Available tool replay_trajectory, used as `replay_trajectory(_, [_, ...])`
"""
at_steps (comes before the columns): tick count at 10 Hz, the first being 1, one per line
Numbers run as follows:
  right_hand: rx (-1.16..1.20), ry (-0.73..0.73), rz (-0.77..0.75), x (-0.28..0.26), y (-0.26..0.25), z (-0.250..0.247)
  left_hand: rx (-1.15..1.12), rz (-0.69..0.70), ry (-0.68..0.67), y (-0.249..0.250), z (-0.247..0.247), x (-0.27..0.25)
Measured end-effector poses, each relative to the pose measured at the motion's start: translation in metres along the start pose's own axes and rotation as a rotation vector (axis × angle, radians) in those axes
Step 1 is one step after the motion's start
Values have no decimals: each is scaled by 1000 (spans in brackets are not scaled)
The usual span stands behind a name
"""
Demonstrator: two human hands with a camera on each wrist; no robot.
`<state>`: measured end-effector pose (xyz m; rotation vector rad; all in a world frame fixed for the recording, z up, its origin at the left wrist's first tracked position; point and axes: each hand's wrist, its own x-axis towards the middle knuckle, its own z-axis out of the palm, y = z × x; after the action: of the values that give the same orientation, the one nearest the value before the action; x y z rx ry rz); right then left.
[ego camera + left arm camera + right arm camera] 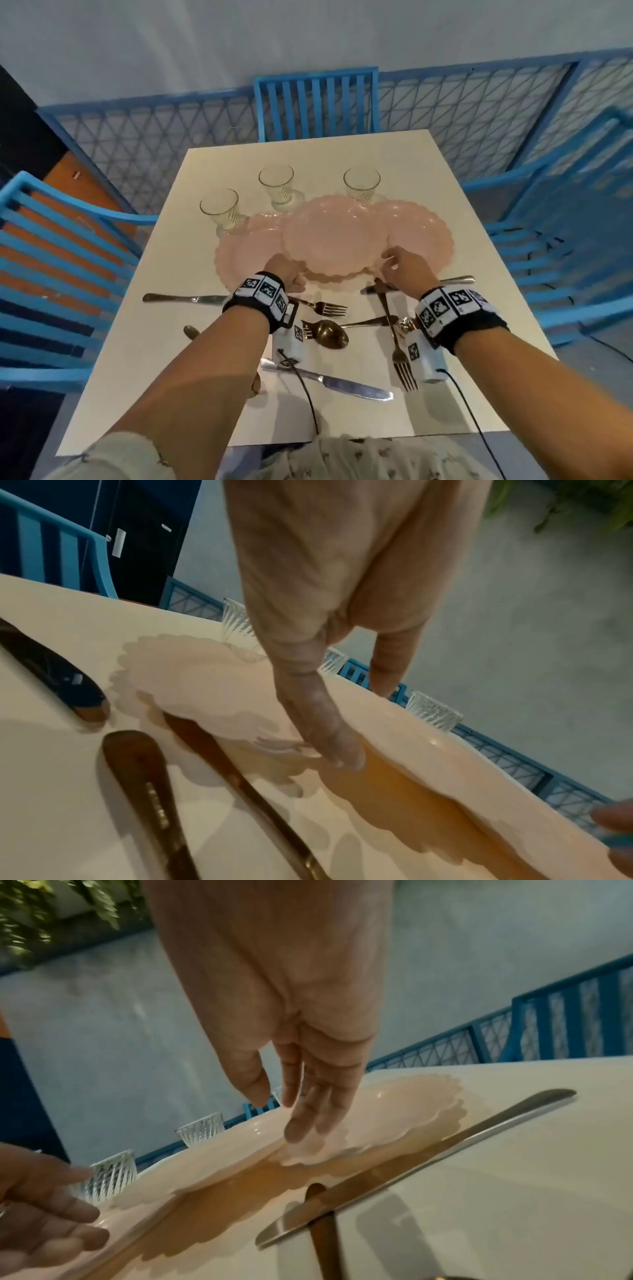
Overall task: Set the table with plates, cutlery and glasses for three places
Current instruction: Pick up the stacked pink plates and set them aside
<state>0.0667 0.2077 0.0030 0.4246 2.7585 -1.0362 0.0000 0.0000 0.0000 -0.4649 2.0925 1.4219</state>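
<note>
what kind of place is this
Probably a café or patio dining area: a table with blue slatted chairs around it, a blue lattice fence behind, and leafy plants by the wall.

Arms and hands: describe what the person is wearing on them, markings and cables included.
Both forearms are bare. Each wrist carries a black band ringed with white tiles printed with black square codes. A small white camera block hangs under each band, also marked with a code, and a thin black cable trails from each. Pale grey sleeves are pushed up. No gloves or rings show.
</note>
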Motion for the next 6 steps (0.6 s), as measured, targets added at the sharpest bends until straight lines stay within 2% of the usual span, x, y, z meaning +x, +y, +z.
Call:
replay_trajectory(1, [79,-23,139,24,0,1,1,14,74,5,6,16])
replay_trajectory(2, [157,-29,189,44,3,9,-1,28,133,3,11,39])
replay_trajectory(4, [356,13,170,65,15,15,-152,34,185,0,19,34])
replay_trajectory(5, [178,147,115,69,34,-4,-257,41,191,-1,14,25])
replay_trajectory(6, [-119,238,228,77,63,-27,-326,59,166,-3,7,12])
